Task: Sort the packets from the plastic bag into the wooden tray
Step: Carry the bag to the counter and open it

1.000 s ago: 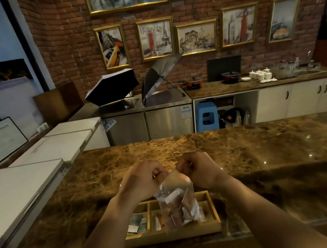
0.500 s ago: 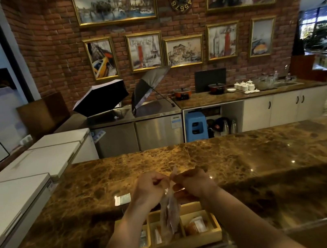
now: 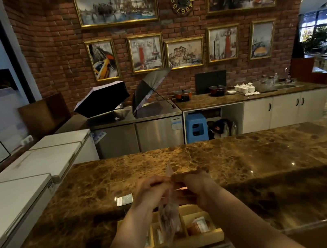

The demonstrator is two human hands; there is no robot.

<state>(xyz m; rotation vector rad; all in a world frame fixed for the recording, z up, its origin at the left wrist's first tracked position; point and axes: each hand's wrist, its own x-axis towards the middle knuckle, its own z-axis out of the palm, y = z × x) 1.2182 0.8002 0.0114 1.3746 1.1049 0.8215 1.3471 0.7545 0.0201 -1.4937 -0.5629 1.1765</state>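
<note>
A clear plastic bag [image 3: 170, 219] with several packets inside hangs edge-on between my hands, above the wooden tray [image 3: 185, 243]. My left hand [image 3: 151, 194] and my right hand [image 3: 194, 187] both pinch the bag's top, knuckles almost touching. The tray sits at the counter's near edge and has several compartments. An orange-brown packet [image 3: 198, 225] lies in the right compartment; packets in the left and middle ones are partly hidden by my left arm and the bag. One small white and green packet [image 3: 124, 200] lies on the counter left of my hands.
The brown marble counter [image 3: 250, 163] stretches wide to the right and far side. White chest freezers [image 3: 18, 189] stand at the left. Behind are two open umbrellas [image 3: 124, 95], a blue stool [image 3: 195, 127] and a back counter with pots and cups.
The bag has turned from flat-on to edge-on between my hands. The view has tilted up and shifted, so the tray's right compartment and the loose packet on the counter now show.
</note>
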